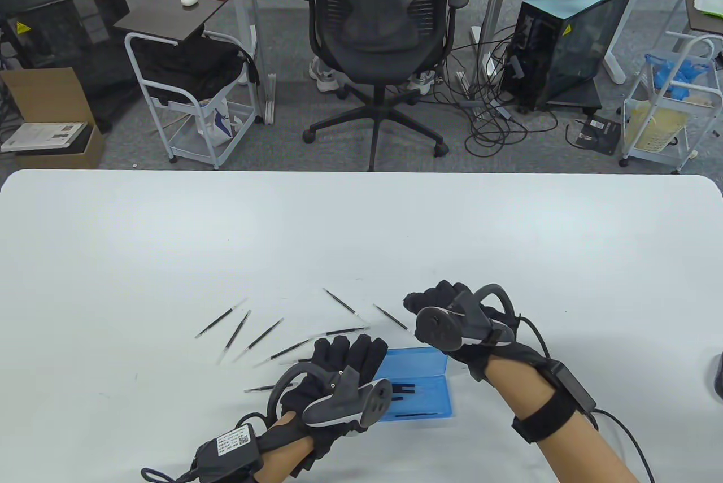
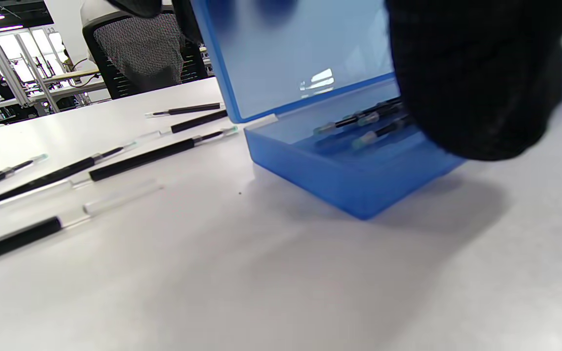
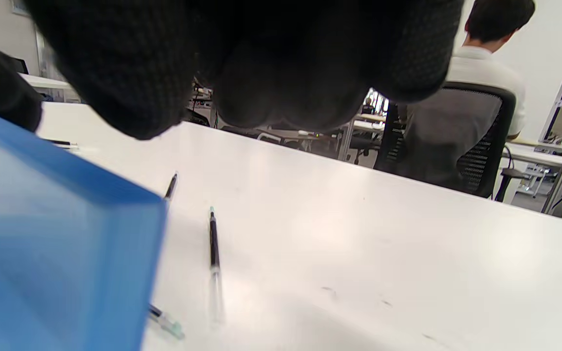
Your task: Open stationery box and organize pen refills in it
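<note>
- The white table (image 1: 169, 234) carries everything you are working with; the gear sits near its front edge.
- Your blue stationery box (image 1: 429, 387) lies open between your hands, its lid (image 2: 300, 53) standing up — a few dark pen refills (image 2: 359, 122) already lie in its tray.
- Your left hand (image 1: 344, 359) rests at the box's left end, fingers fairly straight; whether they grip the box I cannot tell.
- Your right hand (image 1: 435, 302) hovers just beyond the box, fingers curled; whether they pinch anything I cannot tell.
- Loose refills (image 1: 248, 336) lie fanned on the table left of and beyond the box — one (image 3: 213, 239) just beside its corner.
</note>
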